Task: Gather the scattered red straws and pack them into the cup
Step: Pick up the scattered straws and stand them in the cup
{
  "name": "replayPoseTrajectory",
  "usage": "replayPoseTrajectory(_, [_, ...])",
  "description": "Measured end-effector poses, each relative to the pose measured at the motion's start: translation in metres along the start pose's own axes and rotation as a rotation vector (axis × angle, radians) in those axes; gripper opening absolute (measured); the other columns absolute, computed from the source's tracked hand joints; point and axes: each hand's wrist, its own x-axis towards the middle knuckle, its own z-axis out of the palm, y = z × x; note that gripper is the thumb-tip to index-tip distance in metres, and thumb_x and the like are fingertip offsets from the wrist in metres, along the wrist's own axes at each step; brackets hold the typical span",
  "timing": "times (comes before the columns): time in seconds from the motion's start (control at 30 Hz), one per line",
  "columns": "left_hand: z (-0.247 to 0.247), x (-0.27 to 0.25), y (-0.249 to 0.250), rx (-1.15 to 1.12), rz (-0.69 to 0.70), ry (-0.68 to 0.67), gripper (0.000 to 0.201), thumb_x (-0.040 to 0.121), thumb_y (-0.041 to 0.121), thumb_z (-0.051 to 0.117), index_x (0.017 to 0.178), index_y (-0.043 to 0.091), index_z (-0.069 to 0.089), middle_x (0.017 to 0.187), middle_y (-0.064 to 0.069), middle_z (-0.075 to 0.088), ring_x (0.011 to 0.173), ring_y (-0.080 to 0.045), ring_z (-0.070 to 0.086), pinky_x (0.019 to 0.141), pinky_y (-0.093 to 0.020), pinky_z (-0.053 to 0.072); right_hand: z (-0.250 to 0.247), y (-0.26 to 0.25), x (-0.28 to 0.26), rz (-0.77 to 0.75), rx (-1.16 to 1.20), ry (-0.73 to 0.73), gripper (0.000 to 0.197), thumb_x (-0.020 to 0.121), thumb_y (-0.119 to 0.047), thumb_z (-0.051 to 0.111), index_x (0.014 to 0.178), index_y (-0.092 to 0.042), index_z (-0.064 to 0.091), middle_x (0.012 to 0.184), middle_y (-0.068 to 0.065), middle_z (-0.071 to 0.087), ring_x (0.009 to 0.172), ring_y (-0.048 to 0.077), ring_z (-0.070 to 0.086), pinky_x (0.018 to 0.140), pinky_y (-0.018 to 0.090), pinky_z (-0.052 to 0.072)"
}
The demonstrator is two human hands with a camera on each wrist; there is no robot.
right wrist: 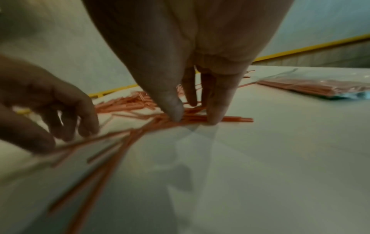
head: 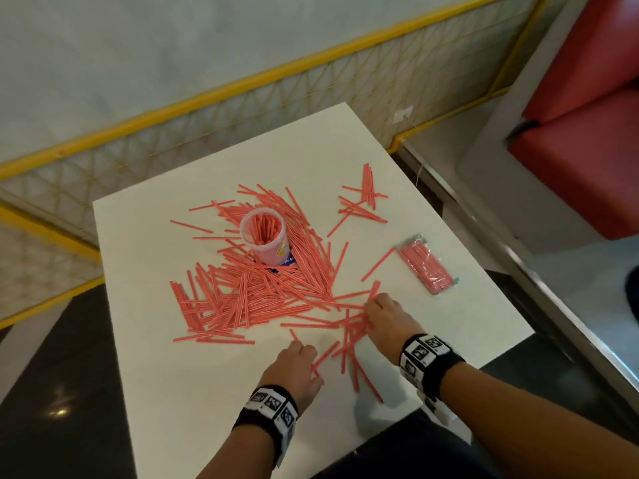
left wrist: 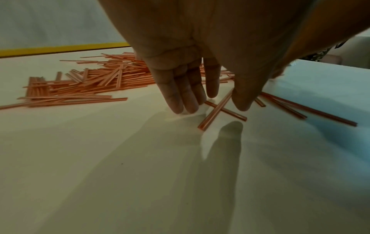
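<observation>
On your far left, the big heap of red straws [head: 242, 299] sprawls over the white desk [head: 179, 392], too many to count, most with their long axes fanning from near-left to far-right. Just behind it stands the one cup [head: 264, 238], upright, mouth up, already stuffed with straws standing on end. Come toward you and there's your left hand [head: 294, 368], palm down, fingers [left wrist: 178, 93] nearly straight with tips on the desk, thumb beside two crossed straws, gripping nothing. Next along, a loose cluster of straws [head: 349, 340] runs every which way, and your right hand [head: 387, 319] presses down on it, thumb and fingers [right wrist: 216, 101] pinning a few that lie crosswise under the tips; whether they actually pinch any, I cannot tell. Farther back sits a small scatter [head: 363, 198], some pointing straight away from you. Far right, one sealed packet of straws [head: 427, 266] lies flat, long axis slanting near-right.
</observation>
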Motion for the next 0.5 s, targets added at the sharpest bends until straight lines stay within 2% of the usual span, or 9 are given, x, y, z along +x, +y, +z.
replayPoseTrajectory(0.07, [0.003, 0.002, 0.002, 0.026, 0.009, 0.051, 0.052, 0.095, 0.046, 0.057, 0.14, 0.023, 0.043, 0.138, -0.001, 0.043, 0.122, -0.024, 0.05, 0.096, -0.038, 0.051, -0.009, 0.001, 0.002, -0.003, 0.029, 0.042, 0.047, 0.098, -0.01, 0.05, 0.145, -0.015, 0.044, 0.147, 0.007, 0.037, 0.13, 0.027, 0.041, 0.105, 0.035, 0.046])
replayPoseTrajectory(0.1, [0.003, 0.002, 0.003, 0.033, 0.005, 0.074, 0.056, 0.095, 0.047, 0.057, 0.142, 0.024, 0.04, 0.139, -0.001, 0.042, 0.123, -0.024, 0.049, 0.096, -0.038, 0.051, -0.014, 0.004, 0.004, 0.029, 0.07, 0.052, 0.057, 0.096, -0.009, 0.051, 0.151, -0.018, 0.036, 0.155, 0.006, 0.031, 0.138, 0.028, 0.036, 0.107, 0.037, 0.047])
replayPoseTrajectory(0.2, [0.007, 0.001, 0.006, 0.024, 0.001, 0.08, 0.072, 0.091, 0.052, 0.062, 0.15, 0.025, 0.03, 0.147, -0.001, 0.035, 0.13, -0.025, 0.042, 0.1, -0.038, 0.049, -0.019, 0.016, 0.003, 0.02, 0.048, -0.1, 0.081, 0.091, -0.01, 0.051, 0.161, -0.023, 0.014, 0.168, 0.004, 0.008, 0.153, 0.03, 0.015, 0.118, 0.043, 0.037])
replayPoseTrajectory(0.27, [0.008, 0.003, 0.009, 0.019, 0.01, 0.065, 0.077, 0.088, 0.056, 0.065, 0.15, 0.024, 0.031, 0.147, -0.001, 0.033, 0.132, -0.025, 0.039, 0.102, -0.038, 0.049, -0.015, 0.019, 0.001, -0.073, -0.079, -0.18, 0.086, 0.087, -0.01, 0.052, 0.162, -0.024, 0.012, 0.17, 0.005, 0.002, 0.154, 0.032, 0.012, 0.119, 0.045, 0.036])
replayPoseTrajectory(0.33, [0.007, 0.006, 0.015, 0.047, 0.027, 0.063, 0.068, 0.089, 0.054, 0.066, 0.144, 0.023, 0.039, 0.143, -0.002, 0.036, 0.129, -0.024, 0.041, 0.099, -0.038, 0.05, -0.006, 0.019, -0.001, -0.162, -0.206, -0.175, 0.078, 0.09, -0.01, 0.052, 0.16, -0.022, 0.019, 0.168, 0.01, 0.009, 0.148, 0.034, 0.024, 0.112, 0.044, 0.045])
replayPoseTrajectory(0.4, [0.005, 0.011, 0.021, 0.097, 0.034, 0.082, 0.057, 0.092, 0.047, 0.065, 0.138, 0.021, 0.043, 0.141, -0.003, 0.038, 0.125, -0.025, 0.044, 0.096, -0.037, 0.051, 0.001, 0.015, -0.002, -0.203, -0.261, -0.133, 0.06, 0.095, -0.008, 0.05, 0.153, -0.017, 0.033, 0.158, 0.013, 0.028, 0.131, 0.032, 0.042, 0.096, 0.041, 0.054])
replayPoseTrajectory(0.5, [0.0, 0.019, 0.027, 0.118, -0.01, 0.14, 0.05, 0.097, 0.028, 0.061, 0.141, 0.018, 0.04, 0.143, -0.006, 0.039, 0.125, -0.027, 0.046, 0.096, -0.036, 0.05, 0.004, 0.008, -0.002, -0.259, -0.311, -0.086, 0.038, 0.096, -0.007, 0.047, 0.133, -0.011, 0.053, 0.137, 0.014, 0.046, 0.115, 0.032, 0.051, 0.08, 0.041, 0.053])
